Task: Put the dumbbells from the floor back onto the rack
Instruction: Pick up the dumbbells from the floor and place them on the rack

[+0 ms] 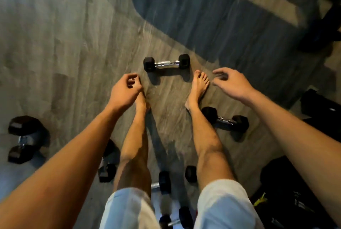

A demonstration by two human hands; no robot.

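Seen from above, a barefoot person stands among dumbbells scattered on a wood floor. The left hand hangs loosely curled and empty; the right hand is spread, empty. Between them, ahead of the toes, lies a dumbbell with black hex heads and a chrome handle, probably the next pickup, which means bending down to grip the handle.

You stand barefoot on a grey wood-grain floor. A small dumbbell lies crosswise on it just ahead of your toes. A second dumbbell rests beside your right foot. A larger dumbbell sits far to your left, another lies by your left calf, and more lie between your legs.
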